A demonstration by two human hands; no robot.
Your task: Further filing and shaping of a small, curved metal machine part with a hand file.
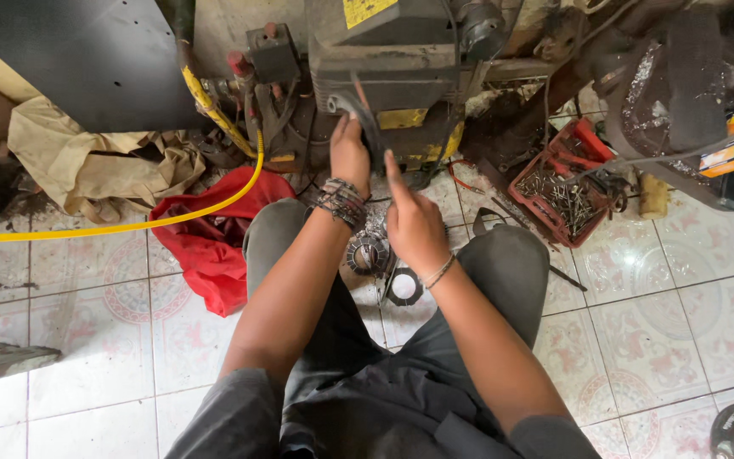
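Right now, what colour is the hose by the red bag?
Yellow; the hose shows best in the head view.

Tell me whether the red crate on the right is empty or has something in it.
Not empty. The red crate on the tiled floor holds a heap of small metal fasteners, nails or screws, covering much of its bottom.

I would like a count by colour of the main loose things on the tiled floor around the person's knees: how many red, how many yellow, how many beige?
Red: 2, the red cloth and the red tray of nails
Yellow: 1, the yellow hose
Beige: 1, the crumpled beige cloth
Total: 4
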